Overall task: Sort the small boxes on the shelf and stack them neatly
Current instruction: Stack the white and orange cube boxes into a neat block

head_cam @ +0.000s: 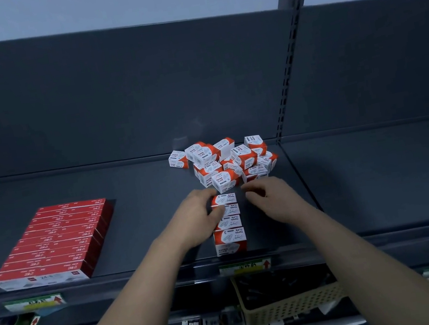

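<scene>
- Both hands reach over the shelf's near edge, bare forearms stretched out. Left hand (198, 217) rests against the left side of the row, thumb and fingers touching the two farthest boxes of it; whether it truly grips one I cannot tell. Right hand (272, 198) is just right of the row's far end, fingers curled in with a bit of red between the fingertips, seemingly pinching a small box, though most of it is hidden.
- Shelf (140, 203) is dark grey with a tall back panel and a slotted upright (288, 70) at far right.
- Red boxes (54, 246), long and flat, lie in a tidy overlapping bank at the left, well apart from the hands.
- Basket (291, 305), cream and perforated, sits on the level below, under the right forearm, with dark items inside.
- Pile (225, 163) of small white-and-red paper clip boxes lies jumbled at the far side of the shelf, right of centre, boxes tilted every way.
- Row (228, 224) of the same small boxes runs in a straight line from the near edge toward the pile, four showing, tops up, touching one another.
- Price tags (245, 267), green with red arrows, sit on the shelf's front rail below the row and at the left.
</scene>
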